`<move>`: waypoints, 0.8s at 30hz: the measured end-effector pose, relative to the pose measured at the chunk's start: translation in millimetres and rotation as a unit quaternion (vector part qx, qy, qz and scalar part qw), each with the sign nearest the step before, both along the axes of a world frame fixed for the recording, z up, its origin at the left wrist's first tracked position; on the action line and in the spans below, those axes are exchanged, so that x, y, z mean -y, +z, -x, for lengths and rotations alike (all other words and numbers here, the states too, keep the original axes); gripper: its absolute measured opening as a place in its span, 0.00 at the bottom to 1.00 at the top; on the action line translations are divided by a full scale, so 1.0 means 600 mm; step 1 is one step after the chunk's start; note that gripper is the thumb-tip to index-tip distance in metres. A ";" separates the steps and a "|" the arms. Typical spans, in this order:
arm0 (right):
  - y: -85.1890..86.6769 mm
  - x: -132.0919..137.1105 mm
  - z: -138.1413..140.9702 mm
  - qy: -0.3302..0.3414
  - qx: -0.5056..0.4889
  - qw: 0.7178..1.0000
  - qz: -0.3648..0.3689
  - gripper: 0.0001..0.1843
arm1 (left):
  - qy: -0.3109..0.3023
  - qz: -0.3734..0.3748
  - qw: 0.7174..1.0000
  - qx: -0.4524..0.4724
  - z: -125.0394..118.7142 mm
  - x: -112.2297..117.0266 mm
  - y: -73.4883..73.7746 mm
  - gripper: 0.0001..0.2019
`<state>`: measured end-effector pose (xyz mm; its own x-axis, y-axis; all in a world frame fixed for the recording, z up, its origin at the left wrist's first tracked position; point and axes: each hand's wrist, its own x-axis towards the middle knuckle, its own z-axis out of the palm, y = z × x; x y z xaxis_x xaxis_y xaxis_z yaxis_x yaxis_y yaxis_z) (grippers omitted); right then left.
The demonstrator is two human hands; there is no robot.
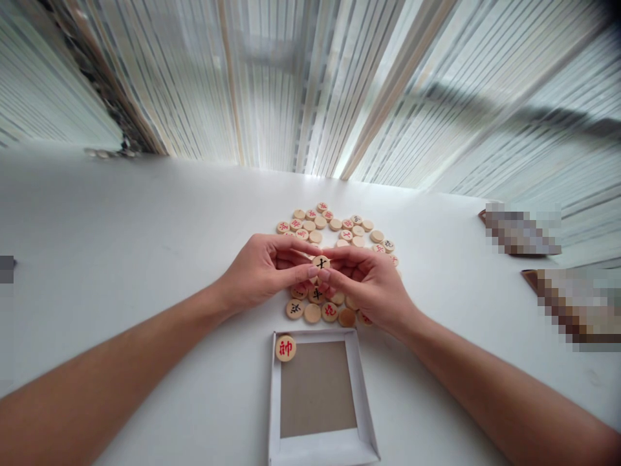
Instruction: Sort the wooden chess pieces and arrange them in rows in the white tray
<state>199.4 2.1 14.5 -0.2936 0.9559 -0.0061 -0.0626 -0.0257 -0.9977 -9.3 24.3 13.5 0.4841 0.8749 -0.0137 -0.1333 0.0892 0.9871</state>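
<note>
Between the fingertips of both hands is a round wooden xiangqi piece [321, 264] with a black character facing me. My left hand [276, 266] pinches it from the left, thumb at its lower edge. From the other side my right hand [365, 277] grips it with thumb and fingers. Beneath and beyond the hands lie many loose xiangqi pieces [330, 311], some showing red or black characters, some blank side up; the hands hide part of them. Closer to me, a shallow white box [320, 448] has one red-character piece [286, 348] in its upper left corner.
The white table [145, 246] extends to both sides. Two brown-edged objects [533, 278], partly pixelated, stand at the right. Blinds [272, 84] hang along the far edge, and a dark object [6, 268] shows at the left border.
</note>
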 end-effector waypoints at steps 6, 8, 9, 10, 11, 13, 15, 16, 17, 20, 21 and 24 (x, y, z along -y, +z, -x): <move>-0.003 -0.002 -0.001 -0.002 0.009 1.000 -0.001 0.25 | 0.013 -0.005 1.000 -0.014 -0.001 0.000 -0.002 0.19; -0.006 -0.003 -0.001 -0.003 0.008 1.000 -0.001 0.26 | 0.015 -0.006 1.000 -0.020 -0.001 0.000 -0.001 0.19; -0.007 -0.003 -0.001 -0.003 0.008 1.000 -0.001 0.26 | 0.015 -0.006 1.000 -0.021 0.000 0.000 -0.001 0.19; -0.007 -0.003 -0.001 -0.002 0.007 1.000 -0.003 0.26 | 0.014 -0.006 1.000 -0.022 0.000 0.000 -0.002 0.19; -0.008 -0.003 -0.001 -0.002 0.005 1.000 -0.004 0.26 | 0.012 -0.005 1.000 -0.021 0.000 0.000 -0.002 0.19; -0.007 -0.003 -0.001 -0.003 0.002 1.000 -0.005 0.25 | 0.009 0.000 1.000 -0.016 0.000 0.000 -0.002 0.19; -0.006 -0.002 -0.001 -0.004 0.005 1.000 -0.001 0.25 | 0.006 0.005 1.000 -0.010 0.001 0.000 -0.002 0.19; -0.005 -0.002 -0.001 -0.004 0.008 1.000 0.001 0.25 | 0.005 0.006 1.000 -0.008 0.001 -0.001 -0.003 0.19; -0.005 -0.002 -0.001 -0.004 0.010 1.000 0.004 0.24 | 0.004 0.007 1.000 -0.006 0.001 -0.001 -0.003 0.19; -0.006 -0.002 -0.001 0.002 0.002 1.000 0.014 0.25 | 0.000 0.012 1.000 -0.003 0.001 -0.002 -0.003 0.20; -0.007 -0.002 -0.001 0.003 0.001 1.000 0.016 0.26 | -0.001 0.012 1.000 -0.005 0.001 -0.002 -0.003 0.19; -0.009 -0.002 0.000 -0.004 0.012 1.000 0.015 0.26 | 0.000 0.002 1.000 -0.014 0.001 -0.002 -0.003 0.16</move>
